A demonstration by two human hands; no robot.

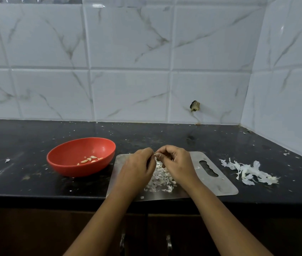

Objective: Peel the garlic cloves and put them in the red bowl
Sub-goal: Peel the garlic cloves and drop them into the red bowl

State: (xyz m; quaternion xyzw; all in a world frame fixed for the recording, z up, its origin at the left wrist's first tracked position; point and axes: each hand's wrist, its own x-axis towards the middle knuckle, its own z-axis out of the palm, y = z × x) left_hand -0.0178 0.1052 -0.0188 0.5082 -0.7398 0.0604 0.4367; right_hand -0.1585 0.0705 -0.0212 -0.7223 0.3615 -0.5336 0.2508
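Step in hand: stripping the skin off one garlic clove (158,154), held above the far part of the steel chopping board (222,183).
Left hand (139,164): curled, fingertips pinching the clove's left end.
Right hand (176,163): curled likewise, thumb and forefinger pinching the other end; anything else tucked in the palm not visible.
Clove: only a pale tip visible between the fingertips; amount of skin left impossible to tell.
Red bowl (83,170): on the bench (17,182), just left of the board, with a few peeled cloves (90,159) on its floor.
Waste: heap of skin flakes (160,179) on the board beneath the hands; larger papery skins (248,172) on the bench, right of the board.
Technique: hold one end steady, catch a loose edge with a nail at the other, pull lengthwise in strips and not crumbs; stay over the board for the flakes to land on the heap.
Next: probably a short carry left to the bowl, once fully bare.
Risk: thin film clinging to fingers and riding into the bowl; slippery clove dropping into the flakes.
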